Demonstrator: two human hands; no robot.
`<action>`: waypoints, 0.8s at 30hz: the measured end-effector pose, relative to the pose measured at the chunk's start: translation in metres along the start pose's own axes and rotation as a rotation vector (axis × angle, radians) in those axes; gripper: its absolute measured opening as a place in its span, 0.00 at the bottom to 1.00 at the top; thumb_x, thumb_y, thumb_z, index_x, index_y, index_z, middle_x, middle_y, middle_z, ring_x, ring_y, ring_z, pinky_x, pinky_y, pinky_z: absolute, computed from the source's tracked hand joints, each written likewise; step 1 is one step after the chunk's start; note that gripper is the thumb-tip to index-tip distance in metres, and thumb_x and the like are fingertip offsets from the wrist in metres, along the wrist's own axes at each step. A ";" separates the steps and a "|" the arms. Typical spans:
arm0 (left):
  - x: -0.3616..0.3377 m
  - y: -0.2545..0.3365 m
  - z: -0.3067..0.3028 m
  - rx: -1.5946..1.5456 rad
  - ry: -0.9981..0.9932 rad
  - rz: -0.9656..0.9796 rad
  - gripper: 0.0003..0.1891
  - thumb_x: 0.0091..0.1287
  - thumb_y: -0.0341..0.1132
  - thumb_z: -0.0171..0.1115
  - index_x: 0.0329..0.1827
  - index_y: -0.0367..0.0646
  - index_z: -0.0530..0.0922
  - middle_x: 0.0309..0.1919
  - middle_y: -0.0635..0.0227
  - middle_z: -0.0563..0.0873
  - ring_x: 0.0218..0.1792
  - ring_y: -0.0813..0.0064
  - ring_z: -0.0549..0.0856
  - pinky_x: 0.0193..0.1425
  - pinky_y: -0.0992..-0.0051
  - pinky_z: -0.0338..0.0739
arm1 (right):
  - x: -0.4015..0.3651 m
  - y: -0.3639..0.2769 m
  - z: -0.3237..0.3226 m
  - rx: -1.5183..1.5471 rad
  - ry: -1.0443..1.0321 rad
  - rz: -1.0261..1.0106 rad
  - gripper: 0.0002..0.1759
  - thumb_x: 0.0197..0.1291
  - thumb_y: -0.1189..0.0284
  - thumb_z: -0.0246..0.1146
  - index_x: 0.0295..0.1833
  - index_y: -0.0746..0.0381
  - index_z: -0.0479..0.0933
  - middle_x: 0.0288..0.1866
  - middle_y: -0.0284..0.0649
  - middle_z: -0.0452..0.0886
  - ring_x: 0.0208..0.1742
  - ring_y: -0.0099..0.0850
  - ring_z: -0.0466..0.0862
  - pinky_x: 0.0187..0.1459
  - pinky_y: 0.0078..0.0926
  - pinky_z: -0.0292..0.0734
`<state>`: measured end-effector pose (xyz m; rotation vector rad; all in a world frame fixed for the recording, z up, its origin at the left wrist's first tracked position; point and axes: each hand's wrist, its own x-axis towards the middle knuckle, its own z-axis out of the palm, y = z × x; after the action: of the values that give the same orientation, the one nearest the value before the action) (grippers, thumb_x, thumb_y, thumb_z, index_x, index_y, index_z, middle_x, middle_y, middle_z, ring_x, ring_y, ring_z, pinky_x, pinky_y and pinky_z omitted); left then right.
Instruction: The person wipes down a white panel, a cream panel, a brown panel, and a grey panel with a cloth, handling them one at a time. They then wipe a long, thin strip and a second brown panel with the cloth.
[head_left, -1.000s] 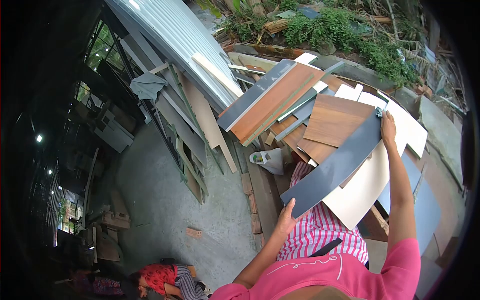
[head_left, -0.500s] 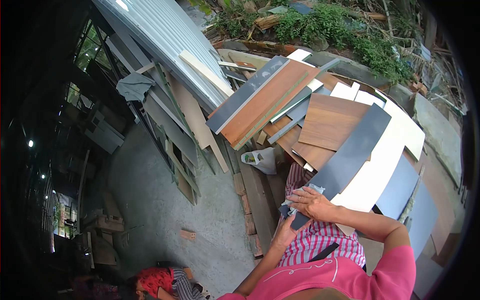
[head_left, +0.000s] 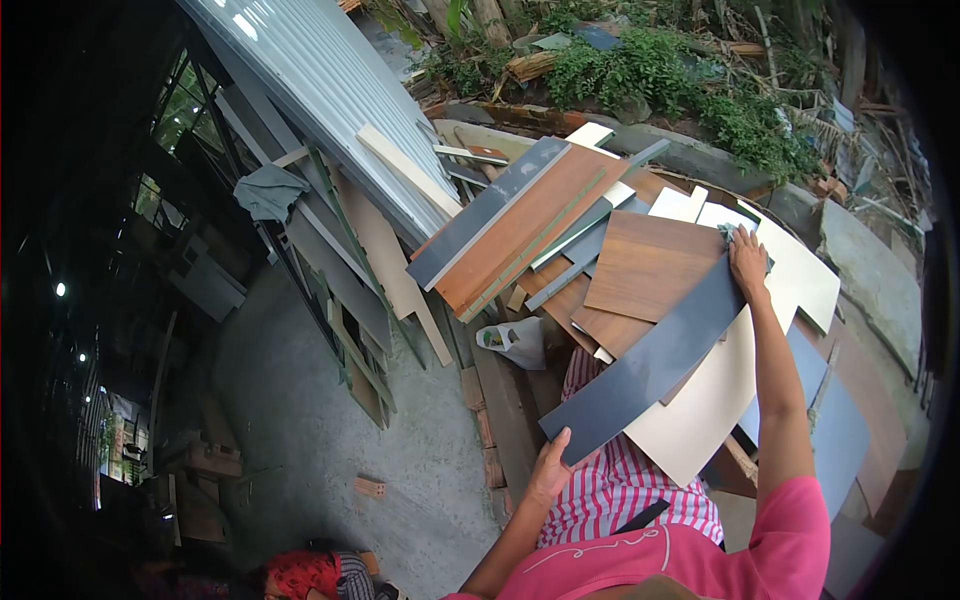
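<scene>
A long dark grey board [head_left: 650, 352] lies slanted across my lap and the pile of panels. My left hand [head_left: 551, 470] grips its near end, with the thumb on top. At the far end, my right hand [head_left: 748, 262] presses a crumpled grey-green cloth [head_left: 728, 232] near the board's edge, its fingers close together. Beside the board is a brown wood-grain panel [head_left: 650, 262]. Under and right of it is a cream panel [head_left: 705, 405].
Striped boards [head_left: 520, 220] and a white bag [head_left: 520, 342] are left of the pile. More panels lean beside a corrugated sheet [head_left: 330, 90]. A brick [head_left: 369, 486] lies on the concrete floor. A person in red [head_left: 302, 574] is at the bottom left.
My right hand has moved with the cloth from the board's near end up to its far end. My left hand has moved slightly down and left, and the board has shifted toward me.
</scene>
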<state>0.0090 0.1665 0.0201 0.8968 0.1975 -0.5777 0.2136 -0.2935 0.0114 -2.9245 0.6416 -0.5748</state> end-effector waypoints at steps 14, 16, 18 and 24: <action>0.005 -0.012 -0.006 -0.081 0.023 0.035 0.28 0.67 0.48 0.56 0.63 0.39 0.65 0.56 0.58 0.76 0.55 0.62 0.79 0.57 0.60 0.76 | -0.165 -0.108 -0.061 0.188 -0.006 -0.276 0.26 0.61 0.69 0.56 0.65 0.64 0.66 0.71 0.45 0.60 0.71 0.45 0.58 0.69 0.48 0.52; 0.003 -0.012 -0.006 -0.067 0.015 0.027 0.28 0.67 0.48 0.56 0.63 0.39 0.65 0.56 0.58 0.76 0.55 0.62 0.79 0.57 0.60 0.76 | -0.208 -0.138 -0.087 0.263 -0.081 -0.453 0.29 0.56 0.68 0.60 0.63 0.63 0.67 0.70 0.46 0.61 0.71 0.45 0.59 0.68 0.49 0.53; 0.002 -0.014 -0.006 -0.058 0.015 0.014 0.28 0.67 0.48 0.56 0.63 0.39 0.64 0.56 0.58 0.76 0.55 0.61 0.79 0.57 0.60 0.76 | -0.248 -0.161 -0.108 0.343 -0.163 -0.650 0.29 0.54 0.66 0.63 0.63 0.59 0.68 0.70 0.45 0.61 0.71 0.44 0.59 0.68 0.49 0.54; -0.009 -0.019 0.001 -0.072 0.019 -0.075 0.29 0.67 0.48 0.56 0.63 0.36 0.64 0.55 0.52 0.76 0.53 0.56 0.80 0.59 0.61 0.76 | -0.227 -0.140 -0.107 0.303 -0.275 -0.765 0.27 0.59 0.59 0.60 0.64 0.51 0.69 0.72 0.37 0.59 0.72 0.40 0.57 0.69 0.48 0.52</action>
<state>-0.0091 0.1601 0.0111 0.8284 0.2683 -0.6281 0.0362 -0.0726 0.0560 -2.7879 -0.5728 -0.2637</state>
